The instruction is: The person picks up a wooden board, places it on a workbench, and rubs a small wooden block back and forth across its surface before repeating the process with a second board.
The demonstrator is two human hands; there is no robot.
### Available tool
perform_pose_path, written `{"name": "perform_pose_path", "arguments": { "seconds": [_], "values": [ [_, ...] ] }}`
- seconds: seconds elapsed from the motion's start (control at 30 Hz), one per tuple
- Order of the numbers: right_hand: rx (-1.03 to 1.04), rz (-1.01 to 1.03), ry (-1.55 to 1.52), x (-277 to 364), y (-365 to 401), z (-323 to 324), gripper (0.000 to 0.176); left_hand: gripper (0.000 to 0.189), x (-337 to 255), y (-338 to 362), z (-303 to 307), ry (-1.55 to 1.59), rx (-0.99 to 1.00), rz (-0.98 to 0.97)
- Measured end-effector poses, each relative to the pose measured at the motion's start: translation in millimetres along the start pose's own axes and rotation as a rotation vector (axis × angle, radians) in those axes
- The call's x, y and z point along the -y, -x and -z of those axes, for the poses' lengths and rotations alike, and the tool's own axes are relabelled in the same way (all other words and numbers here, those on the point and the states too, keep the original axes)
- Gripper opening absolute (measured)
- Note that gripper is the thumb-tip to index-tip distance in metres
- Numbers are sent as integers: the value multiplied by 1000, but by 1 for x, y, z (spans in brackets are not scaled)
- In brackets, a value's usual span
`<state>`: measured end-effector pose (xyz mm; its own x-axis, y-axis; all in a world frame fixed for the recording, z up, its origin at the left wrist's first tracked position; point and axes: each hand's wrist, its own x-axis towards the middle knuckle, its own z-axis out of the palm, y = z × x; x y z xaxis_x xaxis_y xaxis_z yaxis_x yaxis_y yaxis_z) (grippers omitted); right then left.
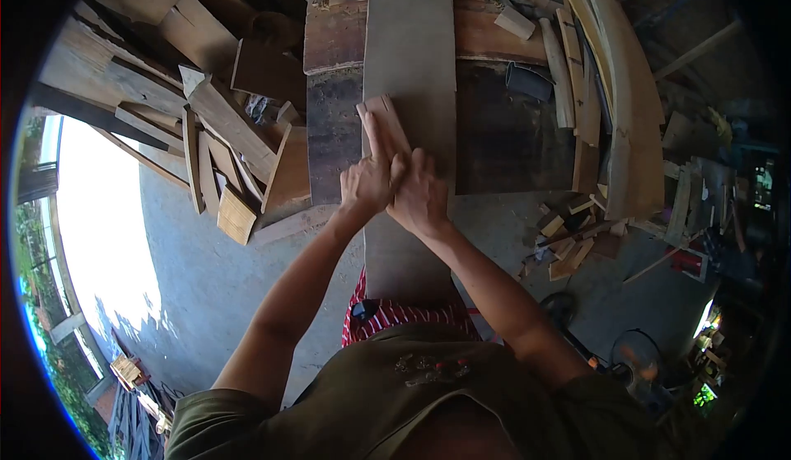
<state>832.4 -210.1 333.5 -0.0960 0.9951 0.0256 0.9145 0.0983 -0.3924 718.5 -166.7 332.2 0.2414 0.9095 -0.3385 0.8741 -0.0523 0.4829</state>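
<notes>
A small flat wooden block lies tilted on a long grey board, which runs from the far side of the bench toward my waist. My left hand grips the block's near left side, its index finger stretched along the top. Close against it, my right hand has its fingers curled over the block's near end. Both hands touch each other, and they hide the lower part of the block. Beneath the grey board is a wide wooden bench top with dark, worn patches.
Wood offcuts are heaped on the left. Long curved planks stand at the right, beside small scraps on the floor. A dark curved piece and a small wood block rest on the bench. A fan stands lower right.
</notes>
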Motion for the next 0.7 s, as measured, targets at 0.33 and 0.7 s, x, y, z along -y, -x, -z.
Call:
{"name": "perform_pose_path", "arguments": {
  "seconds": [0.33,0.7],
  "values": [
    [32,74,35,-3,71,9,51,98,-11,58,-18,-52,159,23],
    [-214,-165,-16,-91,-284,24,58,88,-50,-340,89,-168,-6,-213]
  ]
}}
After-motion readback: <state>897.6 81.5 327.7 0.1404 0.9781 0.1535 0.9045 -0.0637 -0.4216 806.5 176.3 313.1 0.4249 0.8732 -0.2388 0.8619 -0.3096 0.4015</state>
